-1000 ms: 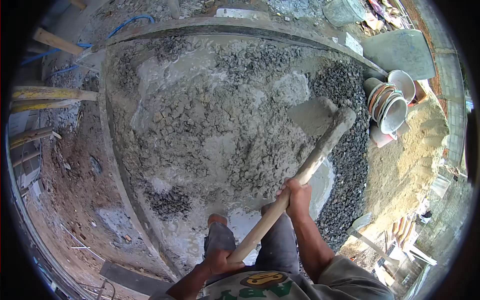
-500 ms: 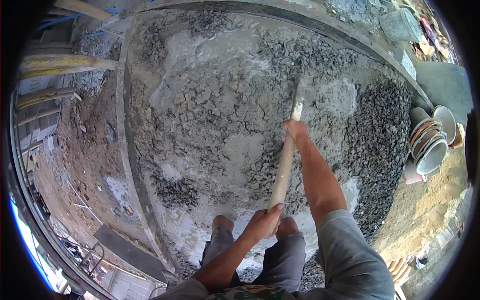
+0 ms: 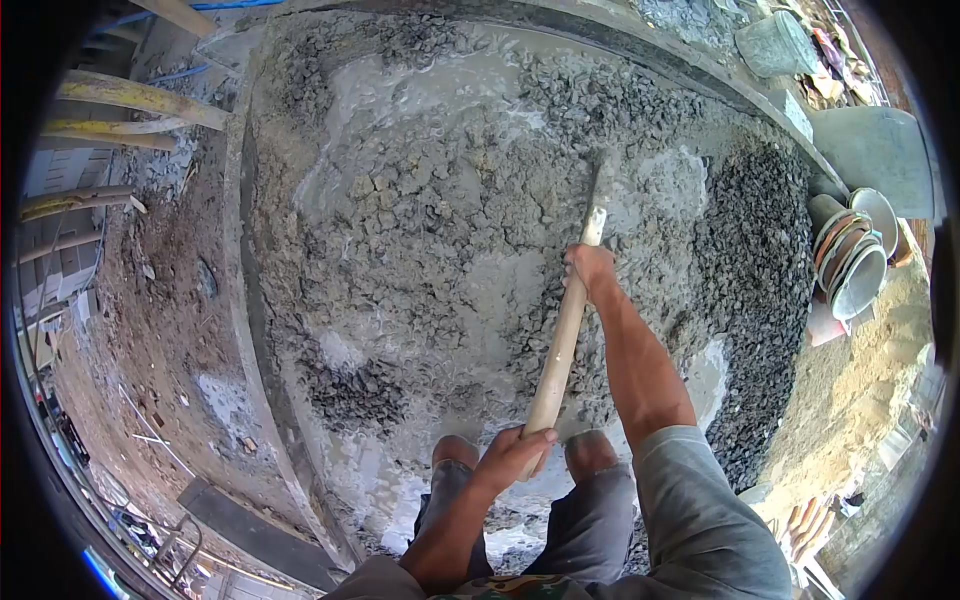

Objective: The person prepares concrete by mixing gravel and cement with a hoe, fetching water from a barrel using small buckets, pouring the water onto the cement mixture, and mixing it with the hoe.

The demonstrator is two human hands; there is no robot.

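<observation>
A shovel (image 3: 562, 360) with a thick wooden handle slants across the middle of the head view. Wet grey concrete mix (image 3: 430, 230) hides most of its blade at the far end. My right hand (image 3: 592, 270) is closed around the handle low down, close to the metal socket. Nearer my body, my left hand (image 3: 515, 457) wraps the handle's upper end. Dark gravel (image 3: 750, 290) lies along the right side of the mix, with paler watery patches among the lumps.
A raised border (image 3: 240, 250) edges the mix at the left and far side. Stacked buckets (image 3: 850, 260) stand at the right beside sand (image 3: 850, 400), with a grey bucket (image 3: 775, 45) farther back. Wooden poles (image 3: 150, 98) jut in from the left. My legs stand in the mix.
The view has shifted slightly, so the surroundings sit a little farther left. Both hands keep their hold on the shovel, and my left hand is slightly closer to my body.
</observation>
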